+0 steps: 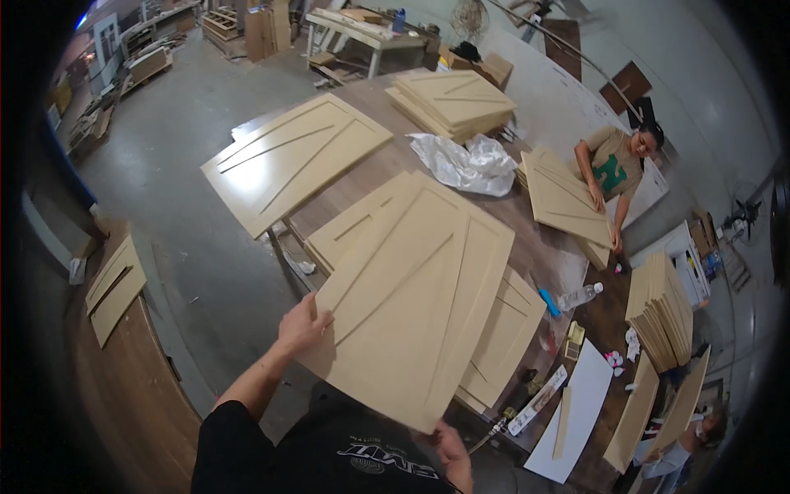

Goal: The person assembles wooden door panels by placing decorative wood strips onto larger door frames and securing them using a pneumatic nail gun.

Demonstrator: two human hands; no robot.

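Observation:
A large beige panel with long diagonal grooves is held tilted in front of me, between both hands. My left hand grips its left edge, thumb on the face and the other fingers partly behind it. At the near right corner, my right hand is closed round the lower edge. Beneath the held panel, similar grooved panels lie on the table, partly covered by it. Another grooved panel rests at the table's far left and reflects the light.
Stacked panels and crumpled white plastic are at the back. A co-worker handles a panel on the right. A plastic bottle, a white board and upright panels stand or lie right; another person is at lower right.

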